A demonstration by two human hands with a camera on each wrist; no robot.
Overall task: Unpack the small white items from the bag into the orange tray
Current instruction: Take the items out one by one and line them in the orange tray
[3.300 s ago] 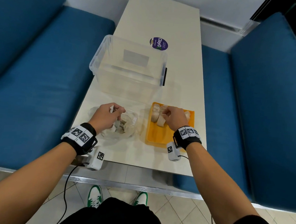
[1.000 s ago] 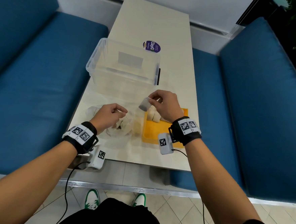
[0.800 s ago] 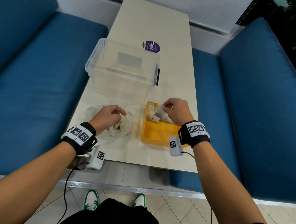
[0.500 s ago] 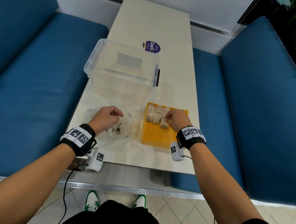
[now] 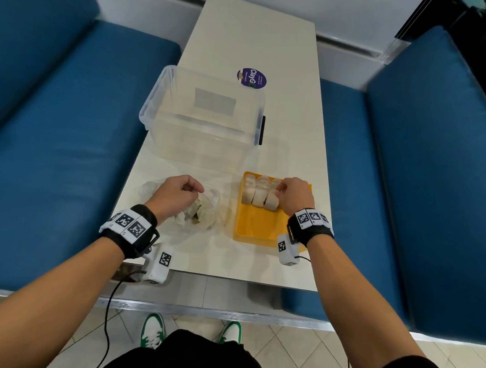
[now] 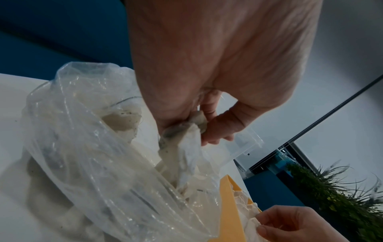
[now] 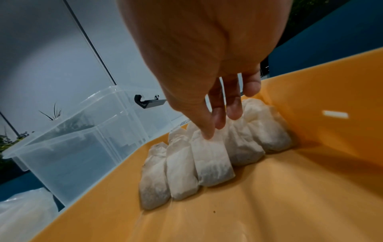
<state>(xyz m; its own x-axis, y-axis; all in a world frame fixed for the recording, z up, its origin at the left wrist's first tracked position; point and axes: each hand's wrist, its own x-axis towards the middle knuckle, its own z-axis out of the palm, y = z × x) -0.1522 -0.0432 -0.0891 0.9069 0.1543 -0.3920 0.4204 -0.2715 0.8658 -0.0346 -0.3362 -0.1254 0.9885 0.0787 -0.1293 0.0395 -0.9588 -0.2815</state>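
A clear plastic bag [image 5: 202, 214] with white sachets inside lies at the table's near left. My left hand [image 5: 194, 189] pinches its bunched rim [image 6: 186, 131] and holds the mouth up. To the right, the orange tray [image 5: 257, 230] has several white sachets [image 5: 254, 194] standing side by side along its far wall. My right hand [image 5: 278, 189] is over that row. Its thumb and forefinger [image 7: 208, 134] pinch the top edge of a middle sachet [image 7: 211, 162], which rests on the tray floor [image 7: 279, 196]. The same hand [image 6: 257, 224] shows at the tray's corner in the left wrist view.
An empty clear storage bin [image 5: 203, 118] with a black latch stands just beyond the bag and tray. A purple round sticker [image 5: 252, 78] lies further back on the white table [image 5: 284, 146]. Blue sofa cushions flank both sides. The table's near edge is close to my wrists.
My right hand carried a sachet from above the bag over to the tray and set it down in the row. My left hand kept its hold on the bag.
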